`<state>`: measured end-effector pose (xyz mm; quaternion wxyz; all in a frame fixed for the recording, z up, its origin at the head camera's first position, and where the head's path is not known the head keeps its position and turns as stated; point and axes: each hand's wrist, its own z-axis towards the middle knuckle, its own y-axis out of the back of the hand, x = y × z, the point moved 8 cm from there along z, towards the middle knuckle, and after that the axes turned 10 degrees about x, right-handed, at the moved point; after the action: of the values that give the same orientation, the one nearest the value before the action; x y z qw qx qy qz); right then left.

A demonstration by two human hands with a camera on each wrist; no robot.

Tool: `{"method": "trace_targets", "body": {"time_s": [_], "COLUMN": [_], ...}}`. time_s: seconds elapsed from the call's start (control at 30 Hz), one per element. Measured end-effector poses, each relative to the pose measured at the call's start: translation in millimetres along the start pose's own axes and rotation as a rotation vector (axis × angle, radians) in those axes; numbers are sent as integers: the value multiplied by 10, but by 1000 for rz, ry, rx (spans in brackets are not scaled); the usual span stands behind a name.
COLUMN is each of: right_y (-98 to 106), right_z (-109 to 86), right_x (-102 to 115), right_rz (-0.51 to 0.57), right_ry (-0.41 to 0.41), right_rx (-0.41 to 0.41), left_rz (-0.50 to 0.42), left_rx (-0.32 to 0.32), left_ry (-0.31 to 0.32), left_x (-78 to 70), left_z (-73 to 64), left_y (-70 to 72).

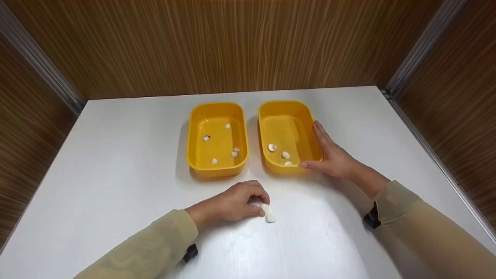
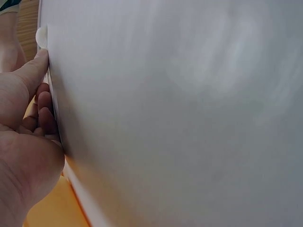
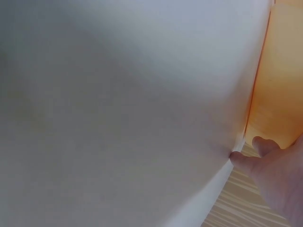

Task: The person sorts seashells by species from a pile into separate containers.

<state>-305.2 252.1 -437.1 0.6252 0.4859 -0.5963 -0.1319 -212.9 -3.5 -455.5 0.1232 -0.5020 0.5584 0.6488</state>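
Note:
My left hand [image 1: 238, 200] is at the table's middle, thumb and forefinger around a small whitish seashell [image 1: 265, 207]. Touching or very near that one, a second pale shell [image 1: 271, 217] lies on the white table. In the left wrist view, a white shell [image 2: 41, 37] shows just beyond the thumb tip. My right hand [image 1: 336, 158] rests against the right yellow bin [image 1: 291, 169], fingers spread along its right side and thumb at the near rim. Inside that bin lie a cupped shell [image 1: 272, 147], a rounder one [image 1: 286, 155] and another by the near wall [image 1: 288, 163].
Left of that bin stands a second yellow bin [image 1: 217, 173], with several small shells, one dark-marked shell [image 1: 206, 138] among them. A narrow gap separates the bins. Wood-grain panels [image 1: 232, 46] close off the back and both sides of the white table [image 1: 128, 162].

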Motion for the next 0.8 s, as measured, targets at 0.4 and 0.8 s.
{"method": "trace_targets", "body": {"time_s": [0.4, 0.8], "right_y": [2, 8], "right_z": [-14, -7], "right_x": [44, 5], "right_rz": [-17, -1], "right_ry": [13, 2], "right_rx": [-9, -9], "left_rz": [-80, -105], "left_rx": [-16, -27], "left_ry": [39, 39], "left_x": [56, 50], "left_z": [15, 25], "left_y": [22, 56]}}
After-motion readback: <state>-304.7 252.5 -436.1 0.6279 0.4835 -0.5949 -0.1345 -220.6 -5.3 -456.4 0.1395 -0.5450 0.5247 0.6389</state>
